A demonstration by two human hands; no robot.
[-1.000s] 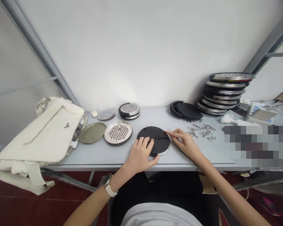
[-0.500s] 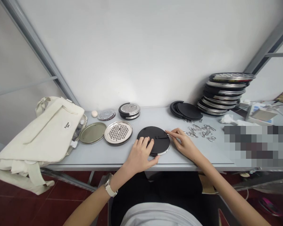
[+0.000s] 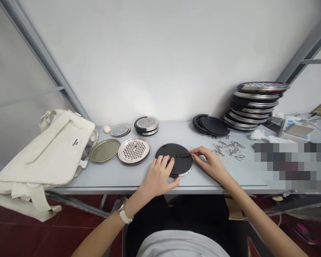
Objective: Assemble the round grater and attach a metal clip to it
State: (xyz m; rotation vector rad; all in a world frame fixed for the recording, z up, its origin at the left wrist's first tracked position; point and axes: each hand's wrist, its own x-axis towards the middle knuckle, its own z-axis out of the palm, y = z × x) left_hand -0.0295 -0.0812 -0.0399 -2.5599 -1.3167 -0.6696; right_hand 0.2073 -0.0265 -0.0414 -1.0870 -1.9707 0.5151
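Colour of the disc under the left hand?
The disc is black; it shows best in the head view.

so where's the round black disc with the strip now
The round black disc is right of centre in the head view, near the front of the grey table, partly under the left hand, right of the perforated round silver plate.

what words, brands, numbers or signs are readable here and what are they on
None reads clearly.
Label on the cream bag: dark lettering in two lines, too small and blurred to quote.
White box at right: blue markings, no legible words.
Black disc under the hands: no lettering I can make out.
Pixelated patch: any text is hidden.
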